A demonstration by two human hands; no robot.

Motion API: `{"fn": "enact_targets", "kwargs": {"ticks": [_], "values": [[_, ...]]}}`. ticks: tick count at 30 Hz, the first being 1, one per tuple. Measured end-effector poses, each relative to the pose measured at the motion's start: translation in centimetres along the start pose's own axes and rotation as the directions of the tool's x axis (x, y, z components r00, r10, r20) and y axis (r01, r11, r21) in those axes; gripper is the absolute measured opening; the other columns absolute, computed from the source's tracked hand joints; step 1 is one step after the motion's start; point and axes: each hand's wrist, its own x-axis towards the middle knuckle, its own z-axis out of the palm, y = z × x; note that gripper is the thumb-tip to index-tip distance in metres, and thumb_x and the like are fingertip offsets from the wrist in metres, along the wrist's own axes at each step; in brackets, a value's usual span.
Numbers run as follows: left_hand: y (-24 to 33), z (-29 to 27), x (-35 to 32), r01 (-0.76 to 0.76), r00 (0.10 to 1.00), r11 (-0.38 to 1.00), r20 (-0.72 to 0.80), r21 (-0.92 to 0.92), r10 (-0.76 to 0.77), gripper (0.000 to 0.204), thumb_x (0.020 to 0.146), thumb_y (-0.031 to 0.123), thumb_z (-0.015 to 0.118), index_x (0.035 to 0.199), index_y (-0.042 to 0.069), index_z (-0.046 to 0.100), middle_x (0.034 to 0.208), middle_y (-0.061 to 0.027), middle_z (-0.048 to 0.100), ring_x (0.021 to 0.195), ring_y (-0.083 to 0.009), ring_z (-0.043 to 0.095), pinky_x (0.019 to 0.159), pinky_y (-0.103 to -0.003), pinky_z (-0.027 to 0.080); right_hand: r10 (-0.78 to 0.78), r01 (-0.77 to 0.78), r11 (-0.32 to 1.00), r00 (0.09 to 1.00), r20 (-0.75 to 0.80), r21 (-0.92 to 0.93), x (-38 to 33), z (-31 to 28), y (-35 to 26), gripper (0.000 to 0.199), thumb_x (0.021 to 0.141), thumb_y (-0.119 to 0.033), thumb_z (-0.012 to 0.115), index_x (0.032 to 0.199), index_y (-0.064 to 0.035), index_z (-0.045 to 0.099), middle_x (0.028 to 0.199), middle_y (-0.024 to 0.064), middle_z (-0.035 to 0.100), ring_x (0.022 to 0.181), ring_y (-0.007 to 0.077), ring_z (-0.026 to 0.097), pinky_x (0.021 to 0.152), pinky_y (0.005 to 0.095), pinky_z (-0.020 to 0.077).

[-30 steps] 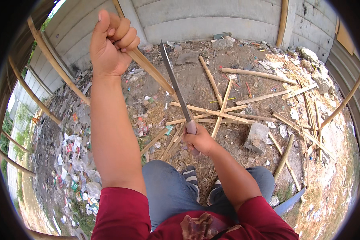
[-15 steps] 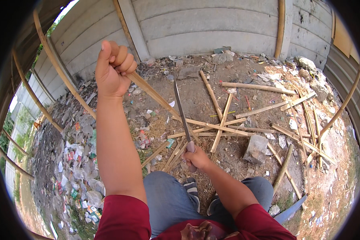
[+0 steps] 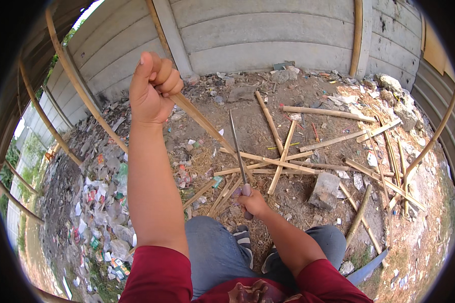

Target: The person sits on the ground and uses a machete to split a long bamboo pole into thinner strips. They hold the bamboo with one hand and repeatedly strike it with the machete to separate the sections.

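Head view: left hand (image 3: 151, 91) fists a long, stiff split bamboo strip (image 3: 202, 121); right hand (image 3: 253, 202), at six o'clock, clasps a long steel knife (image 3: 237, 151) by its handle.

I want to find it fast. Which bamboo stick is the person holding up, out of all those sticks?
Start at the grey wall at the top, then look left to the raised left hand. The stick runs from that fist down and right toward the knife in the right hand. The other sticks lie flat on the dirt; this one is lifted and gripped.
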Motion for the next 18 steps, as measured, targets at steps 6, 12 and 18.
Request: {"fn": "enact_targets", "kwargs": {"ticks": [6,12,18], "values": [[0.1,-0.8,0.0,0.005,0.997,0.998,0.077,-0.055,-0.001,0.049,0.100,0.048,0.054,0.069,0.017,0.033,0.060,0.0058,0.023,0.052,-0.0079,0.019,0.050,-0.026,0.020,-0.172,0.167,0.985,0.967,0.187,0.041,-0.4,1.1,-6.6,0.020,0.088,-0.018,0.073,0.087,-0.0047,0.058,0.069,0.0041,0.058,0.055,0.0125,0.057,0.050,0.0310,0.0459],[0.3,-1.5,-0.2,0.011,0.991,0.997,0.137,-0.079,0.000,0.046,0.101,0.048,0.053,0.071,0.017,0.036,0.063,0.0064,0.025,0.053,-0.0075,0.021,0.052,-0.026,0.021,-0.139,0.090,0.952,0.979,-0.152,-0.293,1.2,-0.3,-0.5,0.029,0.087,-0.025,0.075,0.096,-0.0004,0.061,0.081,0.0058,0.063,0.073,0.0167,0.059,0.067,0.0363,0.0487],[0.3,-2.1,-0.8,-0.008,0.998,0.998,0.066,-0.062,0.012,0.045,0.099,0.047,0.056,0.071,0.017,0.038,0.062,0.0066,0.025,0.053,-0.0077,0.021,0.052,-0.026,0.021,-0.214,0.214,0.967,0.977,0.014,-0.139,-2.1,3.4,-7.4,0.022,0.091,-0.019,0.072,0.087,-0.0058,0.055,0.067,0.0005,0.056,0.052,0.0087,0.052,0.046,0.0294,0.0414]]}}
